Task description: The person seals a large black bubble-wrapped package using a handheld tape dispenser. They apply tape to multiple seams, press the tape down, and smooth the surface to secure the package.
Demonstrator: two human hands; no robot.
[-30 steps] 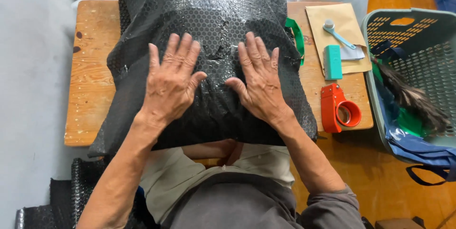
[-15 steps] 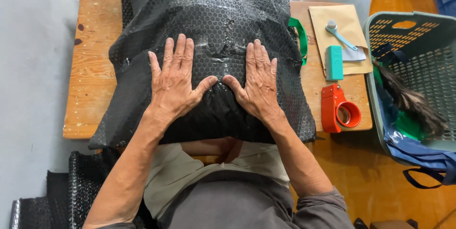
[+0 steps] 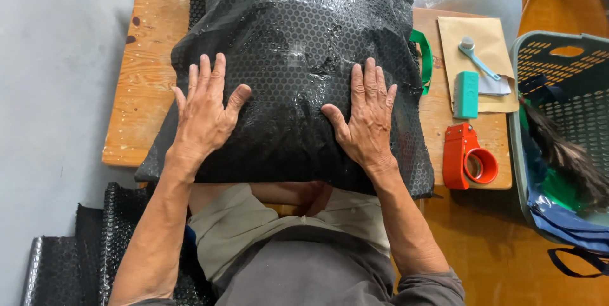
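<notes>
A bulky bundle wrapped in black bubble wrap (image 3: 298, 52) covers most of a small wooden table (image 3: 149, 77). My left hand (image 3: 206, 112) lies flat on its near left part, fingers spread. My right hand (image 3: 366, 119) presses flat on its near right part, fingers together and thumb out. Neither hand grips anything. The bundle's near edge hangs over the table toward my lap.
An orange tape dispenser (image 3: 466, 157) sits at the table's right edge. Behind it a teal block (image 3: 467, 94) and a small blue-handled tool (image 3: 477, 58) lie on a brown envelope (image 3: 482, 39). A grey-green plastic basket (image 3: 558, 90) stands at right. More black bubble wrap (image 3: 70, 255) lies on the floor, lower left.
Both hands have slid apart across the wrap, the left hand leftward and the right hand rightward. The bundle has stayed in place.
</notes>
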